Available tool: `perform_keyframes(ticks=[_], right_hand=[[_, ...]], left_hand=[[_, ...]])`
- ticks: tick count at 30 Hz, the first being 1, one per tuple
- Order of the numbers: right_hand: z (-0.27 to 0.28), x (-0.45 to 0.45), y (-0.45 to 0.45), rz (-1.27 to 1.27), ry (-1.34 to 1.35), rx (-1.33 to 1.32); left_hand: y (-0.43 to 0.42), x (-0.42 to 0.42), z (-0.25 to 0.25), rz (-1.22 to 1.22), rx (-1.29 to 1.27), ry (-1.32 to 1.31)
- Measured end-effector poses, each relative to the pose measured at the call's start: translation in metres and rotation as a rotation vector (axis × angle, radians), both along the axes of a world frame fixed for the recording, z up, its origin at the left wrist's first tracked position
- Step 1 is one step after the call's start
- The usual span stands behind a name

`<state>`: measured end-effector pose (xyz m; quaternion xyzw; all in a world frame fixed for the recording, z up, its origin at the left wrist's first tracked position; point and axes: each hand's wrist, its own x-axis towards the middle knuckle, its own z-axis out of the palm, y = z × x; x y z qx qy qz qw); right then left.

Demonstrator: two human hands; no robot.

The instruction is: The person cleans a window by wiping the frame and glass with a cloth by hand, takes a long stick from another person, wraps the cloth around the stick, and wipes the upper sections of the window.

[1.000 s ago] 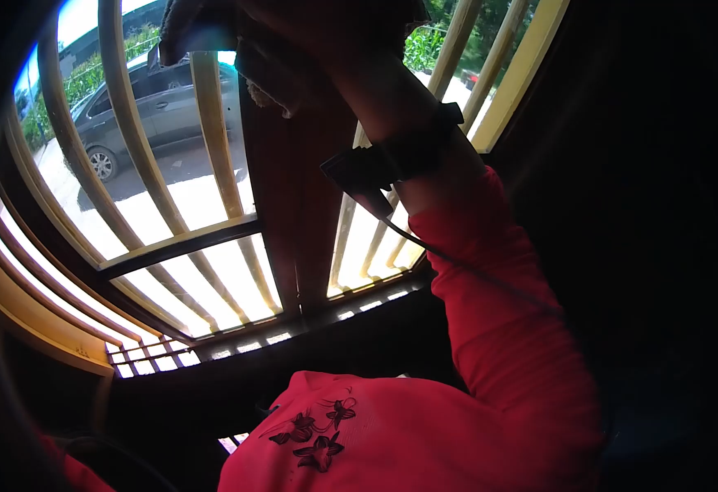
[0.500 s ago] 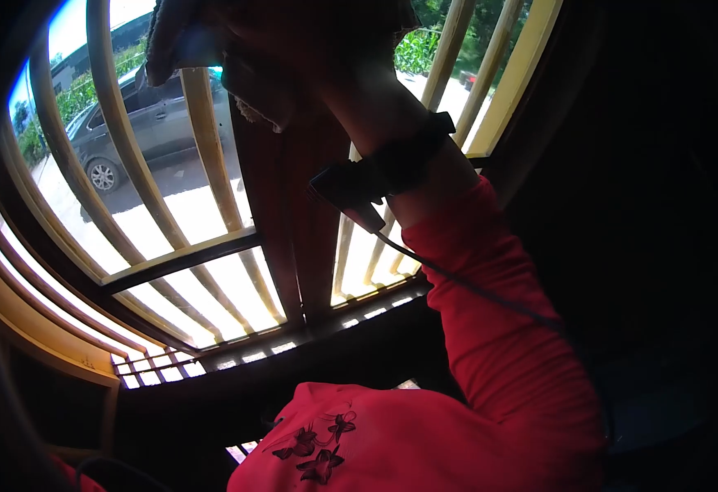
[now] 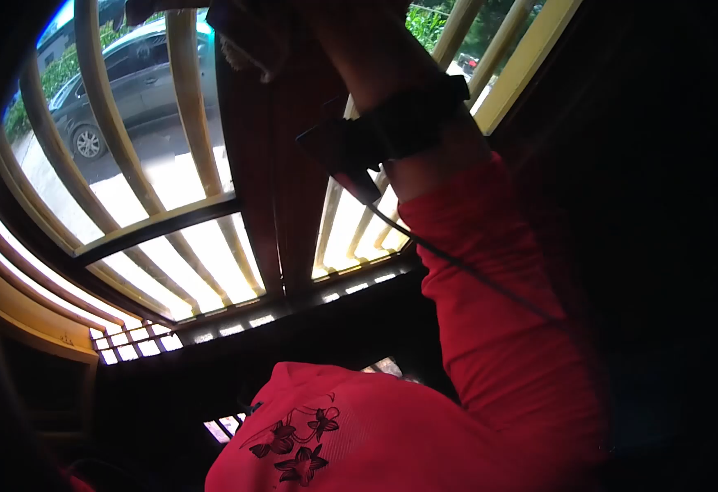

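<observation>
Barred window (image 3: 188, 82) takes up most of the upper view, with slats on either side of a dark post (image 3: 264, 148). Red top (image 3: 392, 426): body below the post, right sleeve raised on the post's right. Grey car (image 3: 141, 82) outside, visible between the slats left of the post. Black band (image 3: 412, 123) around the right wrist, to the right of the post. Right hand (image 3: 314, 10) at the upper end of the post, in deep shade and cut by the view's top edge; cannot tell whether the fingers are spread, pressed together or pinching. Cloth (image 3: 252, 41) hangs by this hand, in front of the post's upper part, apparently touching the hand. Cable (image 3: 457, 262), thin, runs from the band down across the sleeve, right of the post.
</observation>
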<state>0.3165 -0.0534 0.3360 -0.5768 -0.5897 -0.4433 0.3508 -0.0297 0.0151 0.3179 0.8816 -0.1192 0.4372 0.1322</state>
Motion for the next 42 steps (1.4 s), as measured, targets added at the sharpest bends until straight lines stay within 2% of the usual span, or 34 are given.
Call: perform_keyframes(ticks=[8, 12, 14, 16, 17, 18, 19, 28, 34, 37, 39, 41, 42], right_hand=[[0.004, -0.001, 0.004, 0.008, 0.009, 0.062], [0.007, -0.006, -0.002, 0.027, 0.009, 0.085], [0.007, -0.010, -0.002, 0.037, 0.005, 0.095], [0.007, -0.014, -0.004, 0.047, -0.002, 0.101], [0.007, -0.016, -0.004, 0.049, -0.006, 0.105], [0.007, -0.018, -0.006, 0.047, -0.008, 0.108], [0.007, -0.020, -0.008, 0.046, -0.007, 0.112], [0.006, -0.028, -0.010, 0.066, -0.014, 0.143], [0.013, -0.036, -0.006, 0.102, -0.019, 0.151], [0.012, -0.032, -0.008, 0.105, -0.026, 0.148], [0.010, -0.032, -0.009, 0.103, -0.030, 0.150], [0.011, -0.033, -0.009, 0.107, -0.035, 0.163], [0.011, -0.034, -0.010, 0.107, -0.036, 0.172]], left_hand=[[0.013, -0.007, 0.008, 0.044, -0.076, -0.263], [0.014, -0.009, 0.020, -0.106, -0.199, -0.472], [-0.014, 0.003, 0.019, -0.272, -0.281, -0.371], [-0.069, 0.032, 0.007, -0.280, -0.369, -0.119], [-0.073, 0.033, 0.006, -0.334, -0.242, -0.024], [-0.073, 0.038, 0.006, -0.416, -0.078, -0.060], [-0.071, 0.041, 0.007, -0.486, -0.025, -0.053], [-0.063, 0.032, 0.007, -0.646, -0.037, 0.023], [-0.065, 0.024, -0.002, -0.768, -0.086, -0.019], [-0.072, 0.014, -0.010, -0.887, -0.139, -0.118], [-0.082, 0.012, -0.019, -0.980, -0.151, -0.325], [-0.092, 0.011, -0.031, -0.839, -0.075, -0.694], [-0.086, 0.004, -0.042, -0.761, -0.050, -0.678]])
